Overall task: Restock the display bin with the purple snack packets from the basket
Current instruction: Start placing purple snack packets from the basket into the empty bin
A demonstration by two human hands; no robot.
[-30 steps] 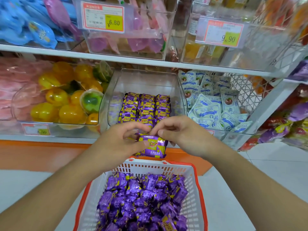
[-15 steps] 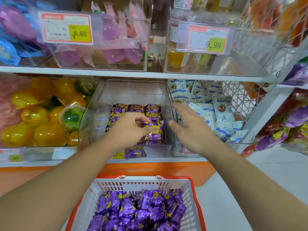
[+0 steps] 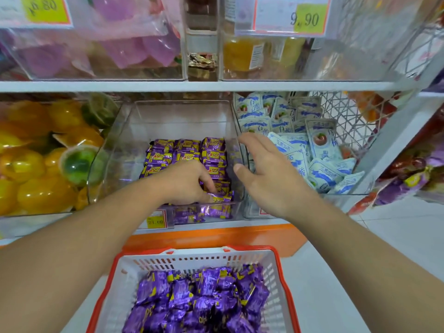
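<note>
Purple packet [image 3: 219, 197] under left hand [image 3: 186, 182]

The lower white shelf [image 3: 72, 224] has an orange front edge and carries a row of clear bins. The display bin [image 3: 168, 121] sits at the middle; at its 9 o'clock is a bin of yellow jelly cups [image 3: 36, 164], at its 3 o'clock a bin of blue-and-white sachets [image 3: 319, 150]. The basket [image 3: 276, 280] stands at 6 o'clock, apparently on the pale floor [image 3: 396, 236].
</note>
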